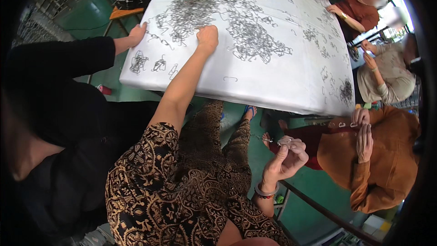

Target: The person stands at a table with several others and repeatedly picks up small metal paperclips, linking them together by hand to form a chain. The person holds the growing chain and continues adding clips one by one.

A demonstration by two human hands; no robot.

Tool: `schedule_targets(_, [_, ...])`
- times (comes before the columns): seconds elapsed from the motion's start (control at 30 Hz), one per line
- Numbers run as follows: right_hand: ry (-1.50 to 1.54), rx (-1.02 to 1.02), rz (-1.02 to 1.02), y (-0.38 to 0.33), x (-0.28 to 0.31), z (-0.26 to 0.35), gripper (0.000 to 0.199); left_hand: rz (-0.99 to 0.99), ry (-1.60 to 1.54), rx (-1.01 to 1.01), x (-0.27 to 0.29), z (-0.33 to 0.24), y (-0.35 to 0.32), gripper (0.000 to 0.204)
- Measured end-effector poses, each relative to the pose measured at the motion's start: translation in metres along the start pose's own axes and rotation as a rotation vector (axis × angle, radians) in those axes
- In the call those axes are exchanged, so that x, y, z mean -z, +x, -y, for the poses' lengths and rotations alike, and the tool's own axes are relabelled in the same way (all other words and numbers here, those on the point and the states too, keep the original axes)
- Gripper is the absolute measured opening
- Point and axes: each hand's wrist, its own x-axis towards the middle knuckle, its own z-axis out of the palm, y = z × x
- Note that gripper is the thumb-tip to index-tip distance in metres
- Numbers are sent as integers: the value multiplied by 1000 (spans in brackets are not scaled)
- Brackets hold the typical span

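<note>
Heaps of thin bent wire hooks (193,12) lie on a white-covered table (205,79) in front of me. My left hand (208,38) is stretched out over the table at the near edge of one heap. Its fingers are curled closed toward the cloth, and what they grip, if anything, is hidden beneath them. Low at my right side, off the table, my right hand (291,157) pinches small shiny wire hooks (285,141) between thumb and fingers. A metal bangle and beads circle that wrist. One lone hook (230,79) rests near the table's front edge.
At my left a person in black (59,64) reaches onto the table beside small hook clusters (139,62). A person in brown (373,155) sits close at my right, hands raised. Others work along the right side. A dark rail (318,205) runs below my right hand.
</note>
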Motion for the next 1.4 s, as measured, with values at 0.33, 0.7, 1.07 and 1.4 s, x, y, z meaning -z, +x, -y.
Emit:
schedule_targets(0.33, [38,-77,-60,5,-3,-29,18,181,-580,-199,12,-44,-70,19])
schedule_targets(0.7, [100,-203,-146,-3,-7,-53,21,735,-1587,-214,113,-120,-210,13])
schedule_targets(1.07, [-116,-18,-103,-7,-6,-51,21,193,-1289,-569,107,-150,-239,12])
schedule_targets(1.4, [-169,-345,-13,59,19,-76,13,310,-1301,-697,127,-139,-234,11])
